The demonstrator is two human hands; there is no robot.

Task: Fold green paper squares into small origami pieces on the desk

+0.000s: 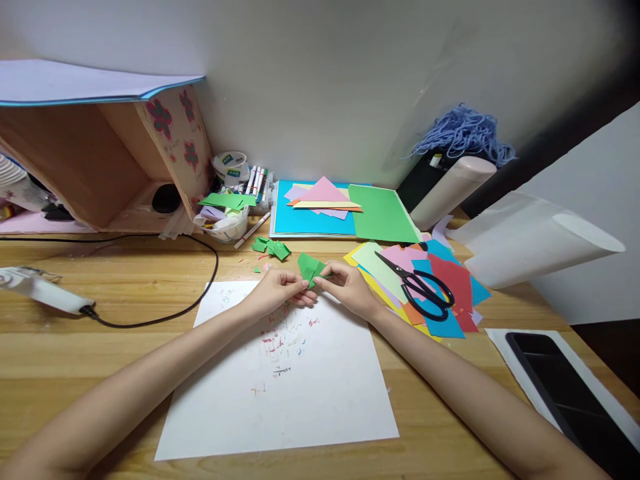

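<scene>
A small folded piece of green paper [310, 267] is held up between both hands, over the far edge of a white sheet [290, 413] marked with colour smudges. My left hand [280, 291] pinches its lower left edge between thumb and fingers. On the other side, my right hand [347, 287] grips its right edge, thumb in front. Just beyond my left hand lie several folded green paper pieces [273, 248] on the wooden table. Black-handled scissors [425, 290] rest on coloured paper scraps [453, 273] to the right of my right hand.
At the back are coloured sheets [385, 213] and a basket [227, 227] near markers. A cardboard box [175, 153] stands left, by a white glue gun [47, 293] with a black cord. A phone [565, 387], a paper roll [530, 247] and blue yarn [463, 133] are on the right.
</scene>
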